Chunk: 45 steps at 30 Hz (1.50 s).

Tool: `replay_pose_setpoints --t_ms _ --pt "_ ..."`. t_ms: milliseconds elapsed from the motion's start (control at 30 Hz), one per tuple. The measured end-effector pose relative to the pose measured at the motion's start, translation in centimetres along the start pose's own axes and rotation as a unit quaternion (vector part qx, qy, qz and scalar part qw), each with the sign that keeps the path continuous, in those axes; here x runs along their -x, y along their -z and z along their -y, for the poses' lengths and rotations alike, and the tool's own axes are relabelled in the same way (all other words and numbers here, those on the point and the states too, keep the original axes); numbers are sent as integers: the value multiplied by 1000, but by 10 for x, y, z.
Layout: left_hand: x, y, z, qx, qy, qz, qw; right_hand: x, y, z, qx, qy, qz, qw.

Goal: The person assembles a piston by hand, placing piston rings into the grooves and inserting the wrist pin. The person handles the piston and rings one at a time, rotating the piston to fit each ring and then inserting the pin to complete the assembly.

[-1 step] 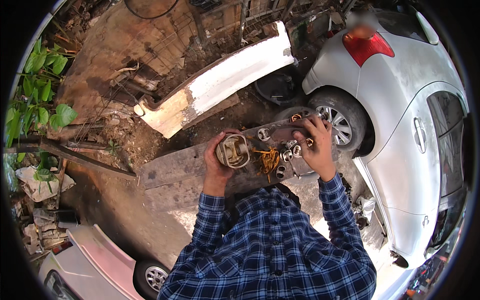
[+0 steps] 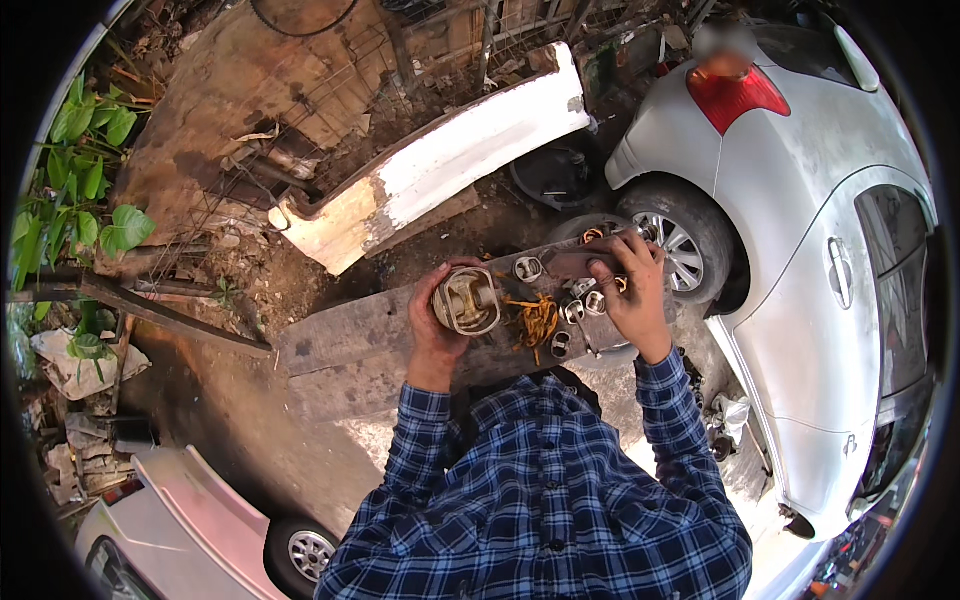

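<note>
My left hand (image 2: 432,330) is wrapped around a tub-like piece (image 2: 467,301) with a rounded square outline, a pale rim and a yellowish-brown hollow inside. Its exact kind is hard to tell. Over the right part of a worn wooden bench (image 2: 345,345), my right hand (image 2: 640,305) is curled, thumb bent toward the fingers. Whatever it grips is mostly hidden, though a brassy bit shows beside the thumb. Beneath and beside that hand lie small metal pistons (image 2: 527,268), some apparently with rods. A tangled bundle of yellow-orange strips (image 2: 537,319) rests between my hands.
A silver car (image 2: 800,200) stands close on the right. Beyond the bench lies a long white, peeling panel (image 2: 470,135), with a black basin (image 2: 553,177) near its right end. A pinkish car (image 2: 190,510) is at lower left, and leafy plants (image 2: 85,180) grow on the left.
</note>
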<state>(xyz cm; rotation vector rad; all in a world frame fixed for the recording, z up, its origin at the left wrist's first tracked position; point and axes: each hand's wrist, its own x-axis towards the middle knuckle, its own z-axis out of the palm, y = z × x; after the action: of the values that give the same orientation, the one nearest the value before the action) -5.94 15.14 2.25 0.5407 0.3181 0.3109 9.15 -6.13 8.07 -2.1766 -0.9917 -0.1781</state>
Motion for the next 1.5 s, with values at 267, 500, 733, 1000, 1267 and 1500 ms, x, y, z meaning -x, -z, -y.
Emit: replay_pose_setpoints --t_ms 267,500,733,1000,1267,1500 --pt "-11 -30 32 109 5 -1 994 12 -18 -22 -260 -106 30 959" --pt "-7 -39 55 119 36 1 992 33 -21 -39 -326 -154 50 931" --pt "-3 -44 78 202 47 44 977 48 -2 -45 -319 -183 83 926" --pt "-3 -54 95 148 30 6 989 54 14 -58 -339 -178 126 915" --pt "-3 -54 111 93 53 -81 991 69 21 -69 -430 -252 147 855" --pt "9 -62 124 -45 27 -184 982 83 17 -82 -460 -254 134 840"
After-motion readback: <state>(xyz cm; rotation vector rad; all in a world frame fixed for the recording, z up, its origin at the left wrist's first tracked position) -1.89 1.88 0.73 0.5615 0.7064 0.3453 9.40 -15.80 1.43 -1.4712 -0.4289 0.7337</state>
